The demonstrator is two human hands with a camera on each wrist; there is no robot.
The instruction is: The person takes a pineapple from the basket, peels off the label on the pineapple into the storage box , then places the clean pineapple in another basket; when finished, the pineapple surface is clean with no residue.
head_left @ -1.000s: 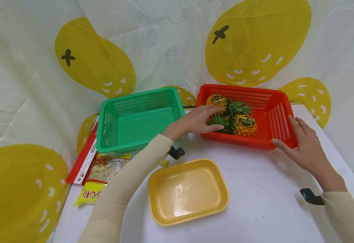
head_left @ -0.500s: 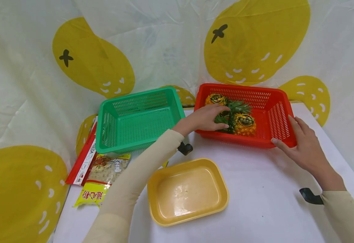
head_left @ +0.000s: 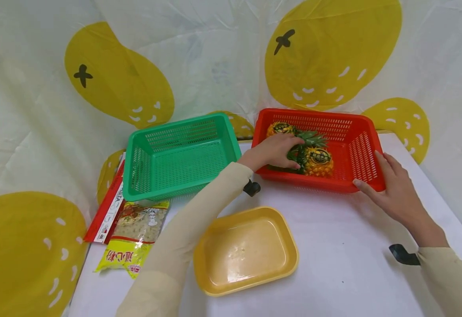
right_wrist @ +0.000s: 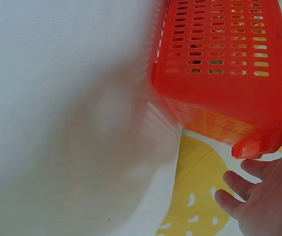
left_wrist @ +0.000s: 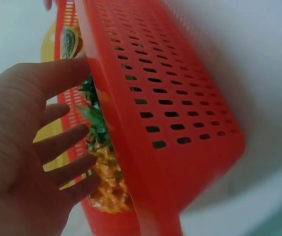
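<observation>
A red slotted basket (head_left: 363, 152) stands at the back right of the white table (head_left: 353, 264) and holds two pineapples. One pineapple (head_left: 320, 161) lies in the middle, the other (head_left: 280, 128) in the back left corner. My left hand (head_left: 288, 152) reaches over the basket's left wall, fingers and thumb spread around the green leaves (head_left: 314, 140) without closing. In the left wrist view the left hand (left_wrist: 28, 147) is spread beside the leaves (left_wrist: 97, 123) and the fruit (left_wrist: 109, 182). My right hand (head_left: 375, 178) rests with straight fingers on the basket's front right corner (right_wrist: 249, 145).
A green basket (head_left: 179, 123) sits left of the red one. A yellow tray (head_left: 246, 251) lies near the table's front middle. A food packet (head_left: 131, 233) and a red pack (head_left: 105, 215) lie at the left edge. A yellow-spotted sheet hangs behind.
My left hand has moved further into the red basket, over the pineapple leaves. The right hand has stayed on the basket's corner.
</observation>
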